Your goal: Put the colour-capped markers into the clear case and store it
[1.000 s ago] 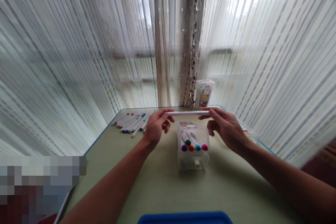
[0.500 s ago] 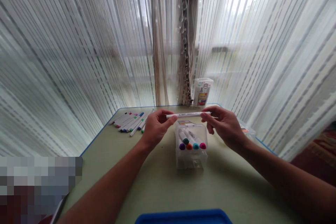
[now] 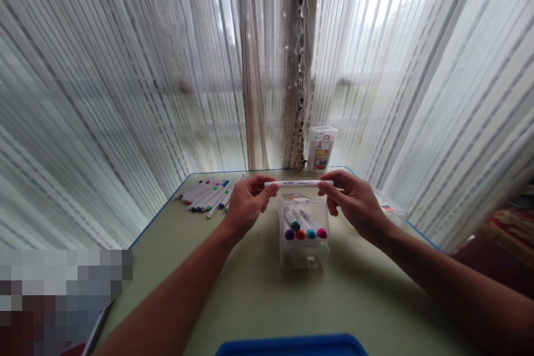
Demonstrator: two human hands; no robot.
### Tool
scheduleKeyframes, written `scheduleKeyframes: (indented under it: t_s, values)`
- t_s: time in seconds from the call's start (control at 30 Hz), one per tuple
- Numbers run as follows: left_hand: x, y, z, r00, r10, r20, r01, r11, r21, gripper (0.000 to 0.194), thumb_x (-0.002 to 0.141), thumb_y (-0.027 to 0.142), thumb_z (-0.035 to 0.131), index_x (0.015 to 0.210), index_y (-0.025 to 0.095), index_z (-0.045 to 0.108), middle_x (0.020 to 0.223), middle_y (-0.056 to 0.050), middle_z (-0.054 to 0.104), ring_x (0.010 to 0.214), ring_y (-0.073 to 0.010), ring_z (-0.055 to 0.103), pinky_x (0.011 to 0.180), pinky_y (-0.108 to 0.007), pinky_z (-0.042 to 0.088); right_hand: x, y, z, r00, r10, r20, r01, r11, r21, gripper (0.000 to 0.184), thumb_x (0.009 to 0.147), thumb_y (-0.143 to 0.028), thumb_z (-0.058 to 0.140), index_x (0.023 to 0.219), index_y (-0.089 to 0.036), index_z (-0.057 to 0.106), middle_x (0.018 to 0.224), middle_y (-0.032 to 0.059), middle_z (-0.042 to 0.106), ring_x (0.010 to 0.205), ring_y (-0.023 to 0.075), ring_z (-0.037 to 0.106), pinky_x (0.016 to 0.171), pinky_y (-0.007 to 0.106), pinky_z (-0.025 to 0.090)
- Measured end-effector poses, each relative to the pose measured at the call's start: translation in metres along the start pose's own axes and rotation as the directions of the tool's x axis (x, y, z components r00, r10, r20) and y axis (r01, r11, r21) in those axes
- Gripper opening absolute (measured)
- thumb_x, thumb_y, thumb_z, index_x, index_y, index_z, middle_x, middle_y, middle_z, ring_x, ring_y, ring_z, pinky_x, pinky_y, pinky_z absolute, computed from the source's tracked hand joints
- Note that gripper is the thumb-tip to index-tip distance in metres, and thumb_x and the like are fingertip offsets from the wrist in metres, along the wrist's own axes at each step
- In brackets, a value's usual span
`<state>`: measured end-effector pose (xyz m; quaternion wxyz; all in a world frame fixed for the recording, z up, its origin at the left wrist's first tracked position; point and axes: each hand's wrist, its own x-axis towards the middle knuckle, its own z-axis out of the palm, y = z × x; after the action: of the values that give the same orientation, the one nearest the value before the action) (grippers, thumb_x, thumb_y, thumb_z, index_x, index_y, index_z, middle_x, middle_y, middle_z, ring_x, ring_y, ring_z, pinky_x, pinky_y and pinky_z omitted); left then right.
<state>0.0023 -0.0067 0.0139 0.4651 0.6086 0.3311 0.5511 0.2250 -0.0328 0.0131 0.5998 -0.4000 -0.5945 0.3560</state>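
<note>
A white marker (image 3: 298, 183) lies level between my two hands, above the table. My left hand (image 3: 250, 198) pinches its left end and my right hand (image 3: 352, 197) pinches its right end; both tips are partly hidden by fingers. Just below and behind the marker is a clear plastic case (image 3: 304, 256). Several white markers with coloured ends rest in it, among them an orange-ended marker (image 3: 300, 233) and a pink-ended marker (image 3: 321, 232). Left of my left hand, a loose pile of white markers (image 3: 208, 194) is spread on the table.
The pale green table (image 3: 250, 300) has a blue edge. At its back stands another clear case (image 3: 322, 147) with a label. A clear lid-like piece (image 3: 387, 206) lies behind my right forearm. A blue tray rim (image 3: 292, 343) shows at the front. String curtains (image 3: 267, 67) hang behind.
Both hands keep the marker in nearly the same place, with its right end slightly lower and the marker more level. My right fingers have shifted a little. The case has not moved.
</note>
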Motion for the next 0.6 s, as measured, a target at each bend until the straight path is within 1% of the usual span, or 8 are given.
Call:
scheduleKeyframes:
  t_s: [0.1,0.2,0.37,0.6]
  values:
    - [0.0013,0.0005,-0.0019,1.000,-0.006,0.018,0.007,1.000,-0.019,0.033,0.076,0.035,0.073,0.098,0.010,0.069,0.070,-0.003,0.065,0.044,-0.0051,0.045,0.041,-0.021,0.034,0.0013,-0.0001,-0.0015,1.000,-0.014,-0.002,0.014,1.000,0.013,0.029,0.079,-0.042,0.073,0.089,-0.016,0.064,0.069,0.0006,0.065,0.037,0.0072,0.051,0.033,0.021,0.040]
    - [0.0024,0.0003,-0.0031,0.999,-0.021,0.046,0.024,0.998,-0.059,0.033,0.077,0.034,0.072,0.102,0.011,0.070,0.076,-0.005,0.067,0.046,-0.0053,0.047,0.043,-0.021,0.036,0.0019,0.0003,-0.0028,1.000,-0.014,-0.003,0.014,0.998,0.067,0.027,0.081,-0.041,0.071,0.092,-0.016,0.065,0.073,0.0015,0.067,0.038,0.0072,0.051,0.034,0.021,0.041]
    - [0.0024,-0.0002,-0.0036,0.994,-0.082,0.073,0.092,0.984,-0.155,0.034,0.080,0.032,0.069,0.107,0.012,0.069,0.079,-0.007,0.068,0.048,-0.0063,0.049,0.045,-0.022,0.039,0.0010,0.0012,-0.0032,0.998,0.054,-0.015,-0.051,0.988,0.148,0.028,0.083,-0.042,0.069,0.095,-0.017,0.066,0.077,0.0028,0.068,0.040,0.0077,0.053,0.035,0.022,0.041]
    - [0.0017,0.0014,-0.0038,0.990,-0.104,0.091,0.121,0.969,-0.214,0.031,0.081,0.025,0.064,0.110,0.013,0.069,0.086,-0.009,0.068,0.053,-0.0080,0.052,0.047,-0.023,0.041,0.0001,0.0019,-0.0043,0.997,0.077,-0.031,-0.069,0.978,0.197,0.027,0.086,-0.040,0.066,0.101,-0.017,0.067,0.085,0.0044,0.069,0.043,0.0080,0.054,0.036,0.023,0.040]
